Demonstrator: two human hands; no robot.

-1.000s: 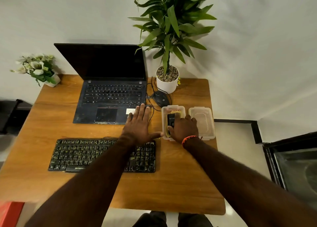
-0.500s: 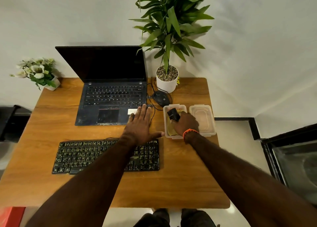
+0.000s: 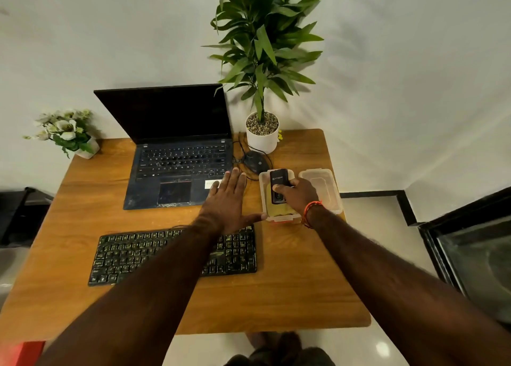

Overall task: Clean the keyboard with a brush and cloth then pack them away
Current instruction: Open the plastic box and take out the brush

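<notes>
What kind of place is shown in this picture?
Probably a small home or office desk: an open laptop, a separate keyboard and a mouse lie on a wooden table against a wall.

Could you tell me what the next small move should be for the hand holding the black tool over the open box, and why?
Probably lift the black brush tool clear of the clear box and carry it toward the keyboard. The right hand grips it above the box, the lid lies aside, the left hand rests flat beside the box, and the keyboard is untouched.
</notes>
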